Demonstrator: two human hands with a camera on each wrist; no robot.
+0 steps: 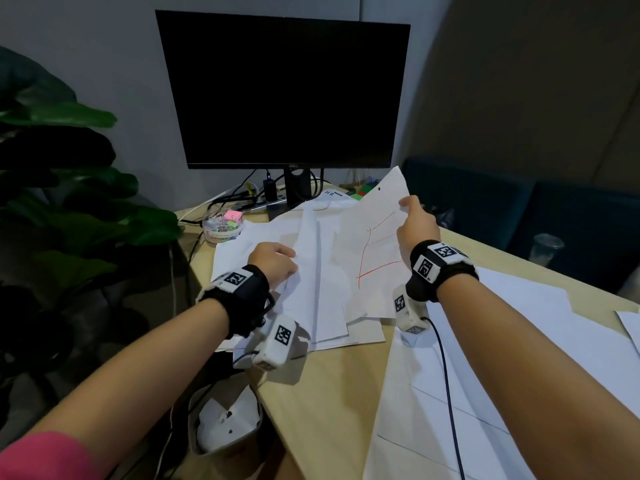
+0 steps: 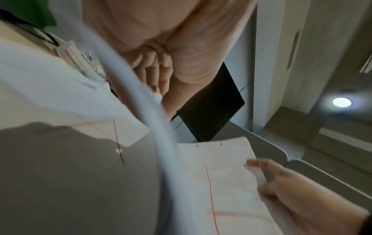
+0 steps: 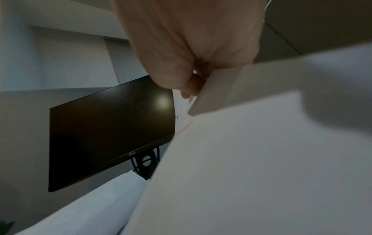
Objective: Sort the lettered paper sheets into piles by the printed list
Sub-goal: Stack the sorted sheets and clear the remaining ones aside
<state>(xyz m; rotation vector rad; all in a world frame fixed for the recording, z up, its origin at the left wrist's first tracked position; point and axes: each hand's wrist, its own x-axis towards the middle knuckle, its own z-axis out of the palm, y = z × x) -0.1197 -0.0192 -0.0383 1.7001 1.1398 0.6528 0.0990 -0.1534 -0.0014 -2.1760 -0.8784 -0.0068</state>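
A loose heap of white paper sheets lies on the desk in front of the monitor. My right hand pinches the right edge of a sheet with a large red letter and holds it tilted up off the heap. The same sheet shows in the left wrist view, with two punched holes at its top. My left hand grips a curled white sheet at the heap's left side, fingers folded round its edge. In the right wrist view the fingers pinch the raised sheet.
A black monitor stands at the back of the wooden desk. A clear tub of clips and sticky notes sits back left. More white sheets lie at the right. A leafy plant stands left; a bin below.
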